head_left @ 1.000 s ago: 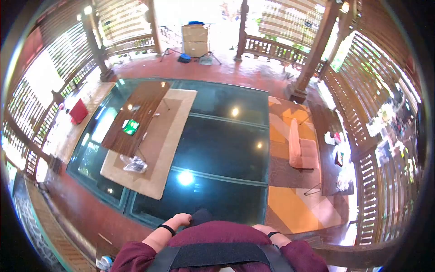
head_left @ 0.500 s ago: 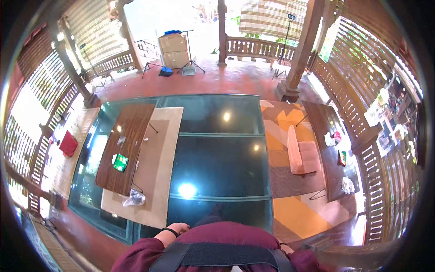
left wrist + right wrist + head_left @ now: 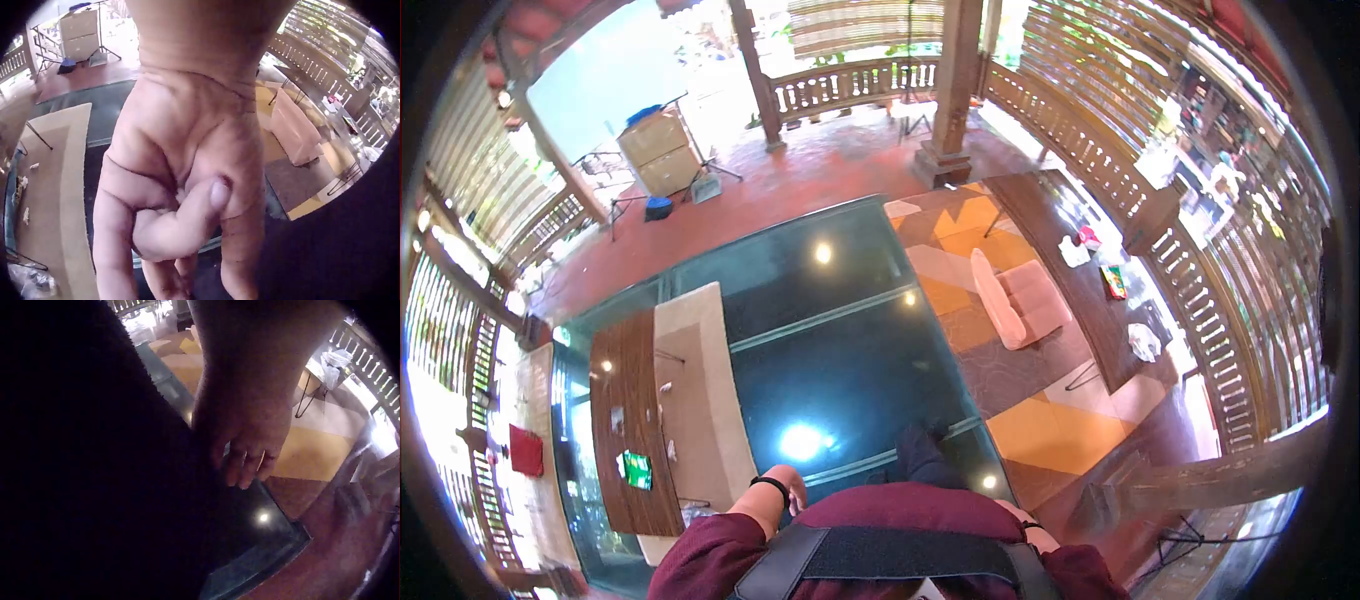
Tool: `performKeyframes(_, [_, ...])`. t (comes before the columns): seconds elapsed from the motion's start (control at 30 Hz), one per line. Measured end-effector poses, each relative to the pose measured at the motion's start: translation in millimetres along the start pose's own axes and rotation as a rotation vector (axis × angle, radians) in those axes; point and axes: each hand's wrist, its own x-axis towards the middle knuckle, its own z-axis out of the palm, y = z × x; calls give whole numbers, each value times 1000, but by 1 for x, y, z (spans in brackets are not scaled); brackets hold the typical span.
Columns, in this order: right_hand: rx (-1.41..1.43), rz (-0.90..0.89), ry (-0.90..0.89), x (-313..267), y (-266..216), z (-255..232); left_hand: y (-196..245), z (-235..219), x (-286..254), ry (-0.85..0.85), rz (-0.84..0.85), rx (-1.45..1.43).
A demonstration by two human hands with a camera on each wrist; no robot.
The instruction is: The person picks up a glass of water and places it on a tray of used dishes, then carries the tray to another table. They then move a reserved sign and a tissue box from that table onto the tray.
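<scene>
My left hand [image 3: 788, 486] hangs beside the maroon shirt [image 3: 900, 507], over the dark glass floor [image 3: 820, 390]. In the left wrist view its palm faces the camera, one finger bent across it and the others pointing down, with nothing held. My right hand [image 3: 247, 440] hangs low at the other side of the body, fingers loosely bent and no object in them. The shirt hides most of that hand in the head view. Nearest to it are the glass floor's edge and the orange patterned rug [image 3: 319, 453].
A long wooden table [image 3: 630, 400] bearing a green packet [image 3: 636, 470] stands at left on a beige rug [image 3: 710, 400]. To the right, a pink floor chair [image 3: 1025, 305] sits by a second dark table [image 3: 1065, 240] with packets and crumpled plastic. A wooden post [image 3: 948, 110] and cardboard boxes [image 3: 658, 150] stand farther off.
The head view has swung to the right, so the tables, boxes and chair shift left in it. A leg shows farther forward on the glass floor. Both hands stay low beside the body.
</scene>
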Motion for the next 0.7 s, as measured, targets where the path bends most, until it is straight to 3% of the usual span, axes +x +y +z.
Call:
performKeyframes(0.03, [-64,131,-36,31,17,12,6,-16,6,-15,16,27])
performKeyframes(0.17, [59,35,152,56,36,-3,48,-93,15,108,65,0])
performKeyframes(0.33, [125,-60,177,-1,-13,-147,107,-213,29,321,150,-2])
performKeyframes(0.4, [44,-39,196,-12,-38,-191,117,-261,35,479,248,-110])
performKeyframes(0.5, [-32,13,190,-2,-40,-217,150,-333,7,598,325,-205])
performKeyframes(0.6, [122,136,159,-22,-50,-244,179,-370,-11,893,405,-127])
performKeyframes(0.7, [59,-3,221,24,-12,-223,195,-392,4,873,492,36])
